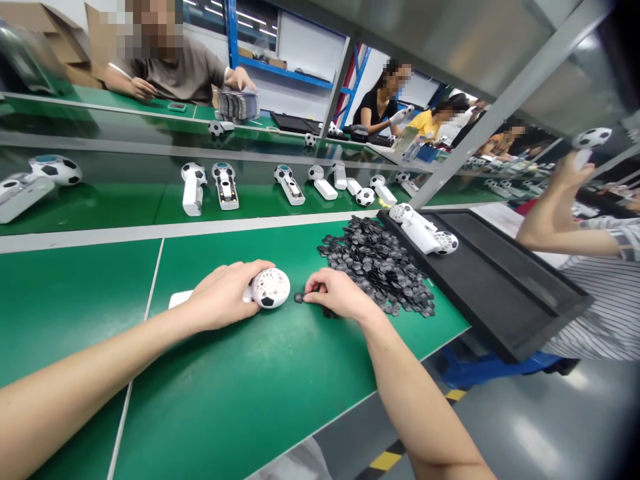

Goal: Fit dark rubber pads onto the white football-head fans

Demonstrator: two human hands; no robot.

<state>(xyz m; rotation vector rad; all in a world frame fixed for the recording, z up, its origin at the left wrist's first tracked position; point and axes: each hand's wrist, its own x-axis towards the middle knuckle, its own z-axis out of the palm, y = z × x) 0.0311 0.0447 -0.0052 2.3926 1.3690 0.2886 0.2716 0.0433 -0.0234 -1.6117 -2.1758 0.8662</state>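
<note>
A white device with a soccer-ball-patterned round head [271,289] lies on the green tabletop [240,380], its white handle showing behind my wrist. My left hand [225,295] is wrapped round it just below the head. To the right of the head, my right hand [333,292] pinches at a small black disc [299,297] at its fingertips. Beyond my right hand spreads a heap of similar black pieces [380,267]; a few lie partly hidden under that hand.
A black tray [500,273] at the right holds more ball-headed devices [420,230]. Behind the table, a green conveyor [125,200] carries several devices. A person in striped clothing [600,307] is at the right; others sit across. A metal post [470,147] slants overhead.
</note>
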